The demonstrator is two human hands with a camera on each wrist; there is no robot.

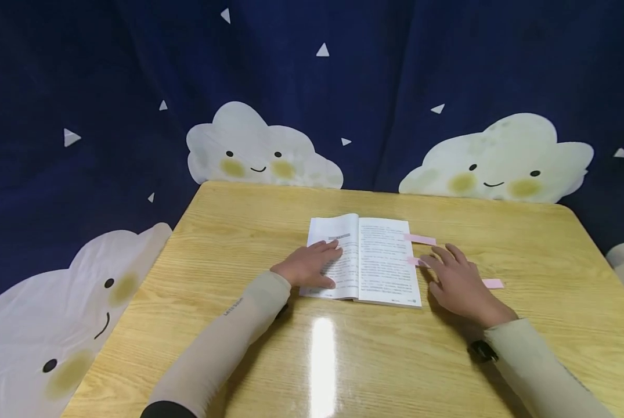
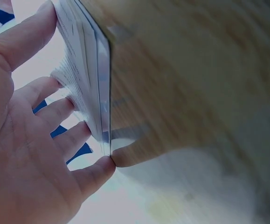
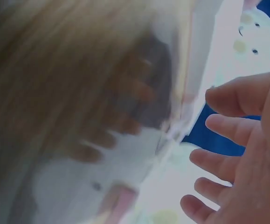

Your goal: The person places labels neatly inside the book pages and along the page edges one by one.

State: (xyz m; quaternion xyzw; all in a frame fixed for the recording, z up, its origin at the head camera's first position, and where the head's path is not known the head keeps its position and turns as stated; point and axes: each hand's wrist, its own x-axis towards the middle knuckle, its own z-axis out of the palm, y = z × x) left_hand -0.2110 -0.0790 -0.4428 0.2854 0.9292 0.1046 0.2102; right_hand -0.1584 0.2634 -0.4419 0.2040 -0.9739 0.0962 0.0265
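An open book (image 1: 387, 261) lies on the wooden table with printed pages facing up. My left hand (image 1: 307, 264) rests flat on its left page, fingers spread; the left wrist view shows the thumb and fingers along the edge of the pages (image 2: 81, 60). Two pink paper strips stick out past the right page: an upper strip (image 1: 421, 239) and a lower strip (image 1: 413, 261). By the lower one hovers my right hand (image 1: 460, 284), its fingertips over or at the strip's outer end; contact is unclear. In the right wrist view its fingers (image 3: 216, 163) are apart, holding nothing visible.
A third pink strip (image 1: 493, 283) lies on the table (image 1: 249, 226) to the right of my right hand, partly hidden by it. Behind the table hangs a dark blue curtain (image 1: 291, 75) with printed clouds. Light glares off the tabletop in front of the book.
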